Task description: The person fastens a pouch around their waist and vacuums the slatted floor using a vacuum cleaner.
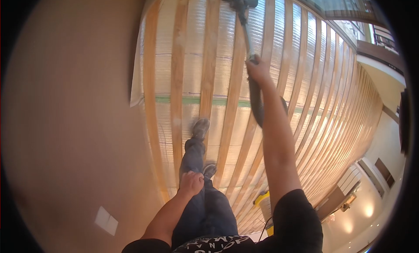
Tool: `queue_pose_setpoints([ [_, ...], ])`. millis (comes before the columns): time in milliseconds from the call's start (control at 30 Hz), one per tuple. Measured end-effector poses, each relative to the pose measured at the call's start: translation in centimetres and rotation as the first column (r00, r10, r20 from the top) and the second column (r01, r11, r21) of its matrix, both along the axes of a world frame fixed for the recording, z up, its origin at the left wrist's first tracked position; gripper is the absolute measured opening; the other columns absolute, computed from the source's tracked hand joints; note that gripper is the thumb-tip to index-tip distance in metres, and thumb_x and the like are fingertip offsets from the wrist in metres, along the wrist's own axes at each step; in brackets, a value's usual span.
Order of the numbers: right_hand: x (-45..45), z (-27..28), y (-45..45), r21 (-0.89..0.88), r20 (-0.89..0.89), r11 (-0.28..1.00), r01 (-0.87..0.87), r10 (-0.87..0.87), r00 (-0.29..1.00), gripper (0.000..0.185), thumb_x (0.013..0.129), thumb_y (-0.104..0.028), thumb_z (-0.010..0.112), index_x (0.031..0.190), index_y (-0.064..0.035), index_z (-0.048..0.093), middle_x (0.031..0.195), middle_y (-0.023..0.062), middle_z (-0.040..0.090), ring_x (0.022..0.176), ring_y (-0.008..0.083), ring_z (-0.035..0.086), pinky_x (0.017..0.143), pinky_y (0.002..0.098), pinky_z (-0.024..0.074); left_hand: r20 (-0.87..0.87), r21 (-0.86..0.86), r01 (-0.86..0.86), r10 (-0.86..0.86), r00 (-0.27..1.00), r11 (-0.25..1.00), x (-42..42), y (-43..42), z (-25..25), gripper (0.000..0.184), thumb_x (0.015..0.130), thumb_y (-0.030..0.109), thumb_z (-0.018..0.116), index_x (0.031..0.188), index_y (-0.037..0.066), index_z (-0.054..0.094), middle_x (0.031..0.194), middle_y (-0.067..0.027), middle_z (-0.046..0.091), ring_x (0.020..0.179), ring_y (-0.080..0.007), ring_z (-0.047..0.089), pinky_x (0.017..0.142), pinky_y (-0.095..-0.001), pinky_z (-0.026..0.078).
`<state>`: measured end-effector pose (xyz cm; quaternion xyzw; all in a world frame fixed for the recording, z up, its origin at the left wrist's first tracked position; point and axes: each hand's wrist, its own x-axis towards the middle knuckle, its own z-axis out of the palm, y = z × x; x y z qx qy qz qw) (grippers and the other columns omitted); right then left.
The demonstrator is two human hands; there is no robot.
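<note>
My right hand [258, 69] is wrapped round the handle end of a vacuum cleaner wand [249, 38], arm stretched forward. At the wand's far end, the dark floor head [239, 0] rests across the wooden battens and the silvery foil between them. A black ribbed hose [256, 102] curves down from the handle and passes behind my right forearm. My left hand [192, 183] is closed in a fist over my leg, with nothing visible in it.
Parallel wooden battens [178, 56] run over foil sheeting, crossed by a strip of green tape [187, 99]. A plain wall [74, 100] with a white switch plate [106, 220] rises at left. A yellow-trimmed container [263, 200] stands near my right elbow. My shoes [201, 129] are on the battens.
</note>
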<state>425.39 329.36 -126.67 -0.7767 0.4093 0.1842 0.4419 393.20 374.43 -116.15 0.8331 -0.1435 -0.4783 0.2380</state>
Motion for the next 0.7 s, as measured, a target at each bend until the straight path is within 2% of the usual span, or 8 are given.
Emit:
queue_pose_setpoints([
  [133, -8.0, 2.2, 5.1, -0.102, -0.015, 0.994, -0.042, 0.041, 0.999, 0.081, 0.092, -0.043, 0.071, 0.159, -0.0041, 0.047, 0.113, 0.0261, 0.076, 0.108, 0.0388, 0.075, 0.097, 0.0452, 0.056, 0.032, -0.003, 0.04, -0.04, 0.999, 0.999, -0.3, 0.0, 0.5, 0.021, 0.093, 0.022, 0.062, 0.084, 0.014, 0.079, 0.084, -0.011, 0.077, 0.094, -0.0328, 0.072, 0.086, -0.0504, 0.053],
  [200, -13.1, 2.0, 7.0, -0.123, 0.005, 0.991, -0.05, 0.051, 0.999, 0.082, 0.093, -0.043, 0.071, 0.162, -0.0062, 0.044, 0.117, 0.0267, 0.075, 0.11, 0.0387, 0.074, 0.097, 0.0452, 0.0561, 0.044, 0.002, 0.066, -0.066, 0.997, 0.998, -0.6, 0.0, 0.8, 0.022, 0.094, 0.023, 0.062, 0.084, 0.015, 0.08, 0.083, -0.0119, 0.076, 0.093, -0.0331, 0.072, 0.084, -0.0506, 0.054],
  [300, -19.5, 4.1, 10.1, 0.147, -0.132, 0.984, 0.105, -0.086, 0.988, 0.084, 0.093, -0.044, 0.07, 0.163, -0.008, 0.042, 0.124, 0.029, 0.073, 0.115, 0.0416, 0.072, 0.1, 0.0465, 0.0552, 0.062, 0.031, 0.089, -0.091, 0.994, 0.996, -2.2, 0.2, 1.1, 0.022, 0.094, 0.023, 0.061, 0.086, 0.014, 0.08, 0.087, -0.0121, 0.077, 0.096, -0.0326, 0.072, 0.087, -0.05, 0.053],
  [400, -26.4, 5.7, 12.8, -0.01, -0.155, 0.999, -0.03, 0.028, 0.988, 0.084, 0.093, -0.044, 0.07, 0.164, -0.0092, 0.041, 0.13, 0.03, 0.071, 0.12, 0.0445, 0.07, 0.102, 0.0477, 0.0543, 0.092, 0.053, 0.083, -0.088, 0.992, 0.995, -5.0, 0.7, 1.2, 0.018, 0.093, 0.019, 0.064, 0.087, 0.015, 0.08, 0.091, -0.0114, 0.077, 0.099, -0.0335, 0.072, 0.092, -0.0498, 0.052],
  [500, -35.4, 3.2, 14.9, 0.109, -0.146, 0.991, 0.072, -0.055, 0.988, 0.083, 0.094, -0.044, 0.07, 0.164, -0.0108, 0.04, 0.134, 0.0311, 0.068, 0.124, 0.0464, 0.067, 0.104, 0.0484, 0.0535, 0.1, 0.048, 0.098, -0.102, 0.99, 0.994, -8.0, 1.4, 0.9, 0.017, 0.093, 0.02, 0.064, 0.087, 0.015, 0.08, 0.093, -0.0108, 0.077, 0.103, -0.0326, 0.071, 0.095, -0.0491, 0.051],
  [600, -45.6, 1.1, 17.4, -0.008, -0.051, 1.0, -0.012, 0.011, 0.999, 0.078, 0.097, -0.034, 0.071, 0.166, -0.0153, 0.039, 0.1, 0.018, 0.074, 0.074, 0.026, 0.075, 0.067, 0.0403, 0.0609, 0.14, 0.028, 0.112, -0.115, 0.983, 0.993, -11.0, 1.7, 1.4, 0.016, 0.092, 0.02, 0.065, 0.087, 0.015, 0.079, 0.095, -0.0105, 0.078, 0.105, -0.0314, 0.071, 0.096, -0.0482, 0.05],
  [633, -48.4, 1.7, 18.0, 0.038, -0.068, 0.999, 0.0, 0.003, 0.998, 0.08, 0.097, -0.034, 0.071, 0.166, -0.0146, 0.038, 0.1, 0.018, 0.074, 0.072, 0.0264, 0.074, 0.066, 0.0402, 0.061, 0.134, 0.051, 0.121, -0.127, 0.983, 0.991, -12.2, 1.8, 1.5, 0.015, 0.092, 0.02, 0.065, 0.088, 0.015, 0.079, 0.096, -0.0101, 0.078, 0.106, -0.0307, 0.07, 0.097, -0.0477, 0.049],
  [700, -53.0, 4.7, 19.2, 0.127, -0.193, 0.991, 0.052, -0.026, 0.981, 0.081, 0.096, -0.04, 0.071, 0.166, -0.0169, 0.037, 0.122, 0.0276, 0.07, 0.105, 0.0413, 0.069, 0.091, 0.0481, 0.0561, 0.128, 0.091, 0.134, -0.145, 0.981, 0.987, -14.7, 2.0, 1.3, 0.015, 0.092, 0.02, 0.065, 0.088, 0.016, 0.078, 0.098, -0.0092, 0.078, 0.108, -0.0294, 0.069, 0.099, -0.0468, 0.048],
])
